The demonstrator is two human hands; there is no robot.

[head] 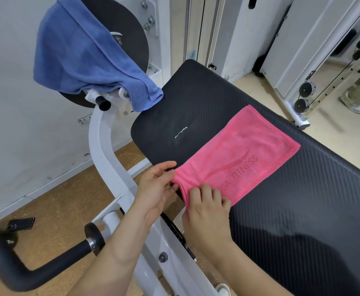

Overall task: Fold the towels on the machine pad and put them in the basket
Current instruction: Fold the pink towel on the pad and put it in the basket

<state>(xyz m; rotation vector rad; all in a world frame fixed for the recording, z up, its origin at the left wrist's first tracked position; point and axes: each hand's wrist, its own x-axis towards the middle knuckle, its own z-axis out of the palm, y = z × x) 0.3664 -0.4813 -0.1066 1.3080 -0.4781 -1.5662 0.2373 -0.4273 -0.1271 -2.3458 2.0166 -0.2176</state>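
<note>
From the head view I count 2 towels, 1 pad and my 2 hands. The black machine pad (281, 189) is my landmark; it runs slantwise from the far left toward the near right.

The pink towel (234, 154) lies flat on the pad, folded into a long strip, with raised letters reading "FITNESS" on its top face. Its near end reaches the pad's near-left edge, its far end sits near the middle of the pad.

My left hand (156, 186) is at the pad's near-left edge, thumb above and fingers below, pinching the near corner of the pink towel. My right hand (206, 208) is just beside it, on the same end of the towel, with fingers curled down onto the cloth and its folded edge; it grips the fabric there, though how firmly I cannot tell.

The blue towel (85, 54) hangs off the pad, beyond its far-left corner, draped over 1 round black disc (130, 39) on the white machine frame (104, 150). Its lowest corner comes close to the pad's far-left edge.

No basket shows in this view.
</note>
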